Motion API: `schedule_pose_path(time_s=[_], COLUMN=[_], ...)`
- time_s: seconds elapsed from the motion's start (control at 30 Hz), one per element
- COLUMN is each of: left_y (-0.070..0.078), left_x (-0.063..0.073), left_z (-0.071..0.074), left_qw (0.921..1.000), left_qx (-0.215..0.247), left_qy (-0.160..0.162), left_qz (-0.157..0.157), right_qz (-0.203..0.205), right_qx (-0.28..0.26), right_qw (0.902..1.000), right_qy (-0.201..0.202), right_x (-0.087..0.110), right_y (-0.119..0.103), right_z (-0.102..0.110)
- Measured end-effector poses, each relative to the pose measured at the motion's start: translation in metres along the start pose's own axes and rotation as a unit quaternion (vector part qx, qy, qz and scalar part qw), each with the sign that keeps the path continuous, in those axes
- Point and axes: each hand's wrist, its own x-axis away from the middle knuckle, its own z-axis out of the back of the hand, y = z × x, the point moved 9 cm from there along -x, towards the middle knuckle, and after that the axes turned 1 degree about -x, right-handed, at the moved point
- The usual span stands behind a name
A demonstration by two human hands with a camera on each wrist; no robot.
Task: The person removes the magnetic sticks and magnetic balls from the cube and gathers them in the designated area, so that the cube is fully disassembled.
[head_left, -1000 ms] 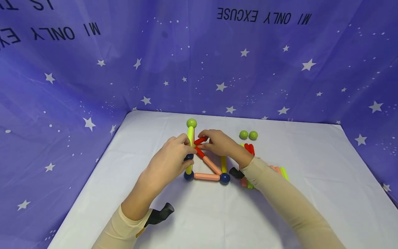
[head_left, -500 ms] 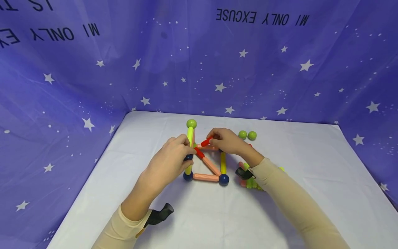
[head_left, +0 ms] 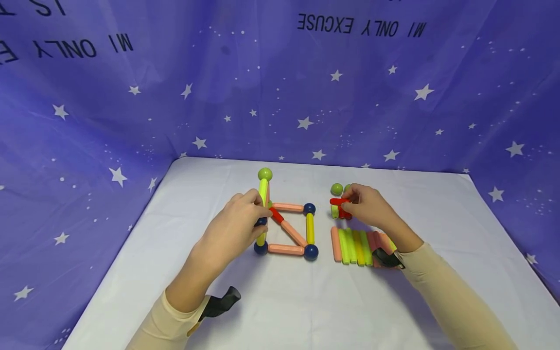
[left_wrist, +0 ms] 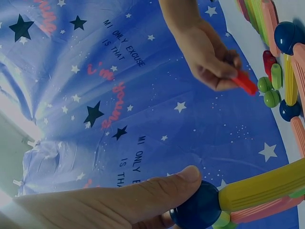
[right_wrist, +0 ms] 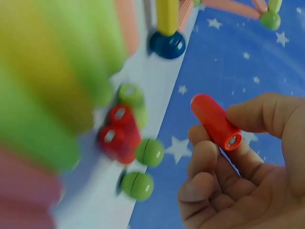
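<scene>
Head: we see the left hand (head_left: 232,226), fingers grasping a dark blue ball (head_left: 261,221) on the stick-and-ball frame (head_left: 286,250) atop the white counter (head_left: 280,301). The right hand (head_left: 372,209) pinches a short red stick (head_left: 338,201), near the row of longer sticks (head_left: 352,247). Left wrist: we see the thumb on that ball, a yellow stick (left_wrist: 262,186) joined to it. Right wrist: we see thumb and fingers gripping the red stick, held apart from two green balls (right_wrist: 149,152).

Short red rod (right_wrist: 217,121) aloft over table (head_left: 280,301); navy ball (left_wrist: 198,206) touching yellow rod (left_wrist: 262,186).
</scene>
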Motion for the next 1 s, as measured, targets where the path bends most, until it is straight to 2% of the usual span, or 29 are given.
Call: schedule_pose_path(time_s=[0.13,0.27,0.37,0.5,0.7,0.83,1.0], left_y=[-0.001,0.000,0.000,0.001,0.001,0.001,-0.001], left_x=[0.001,0.001,0.001,0.000,0.000,0.000,0.001], left_z=[0.001,0.001,0.001,0.001,0.001,0.001,0.001], left_qw=[1.0000,1.0000,0.9999,1.0000,1.0000,1.0000,1.0000], left_qx=[-0.001,-0.005,-0.006,-0.003,-0.004,-0.002,-0.002], left_qy=[0.003,0.005,0.007,0.008,0.005,0.004,0.002], left_qz=[-0.001,-0.005,-0.006,-0.004,-0.006,-0.003,0.000], right_qz=[-0.015,-0.045,-0.070,-0.102,-0.125,-0.124,-0.096], right_qx=[0.037,0.070,0.095,0.116,0.109,0.101,0.128], right_qw=[0.9984,0.9947,0.9912,0.9876,0.9861,0.9870,0.9871], right_qy=[0.039,0.060,0.060,0.028,-0.018,-0.021,0.003], right_x=[0.010,0.016,0.017,0.013,0.007,0.006,0.007], right_y=[0.022,0.043,0.055,0.065,0.067,0.062,0.043], right_z=[0.017,0.027,0.028,0.019,0.003,0.002,0.008])
